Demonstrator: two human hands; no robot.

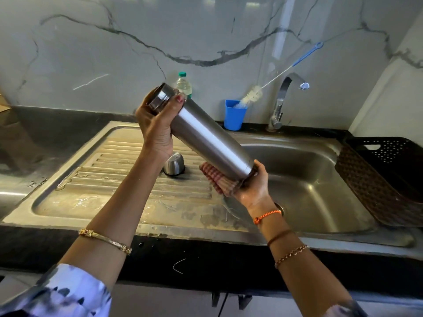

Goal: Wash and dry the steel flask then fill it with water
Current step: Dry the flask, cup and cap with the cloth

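The steel flask is held tilted above the sink, its open neck up at the left and its base down at the right. My left hand grips the neck end. My right hand holds a red checked cloth cupped against the flask's base. The flask's steel cap stands on the drainboard just below the flask.
The sink basin lies at the right with the tap behind it. A blue cup holds a bottle brush. A plastic bottle stands behind the flask. A dark basket sits at the far right.
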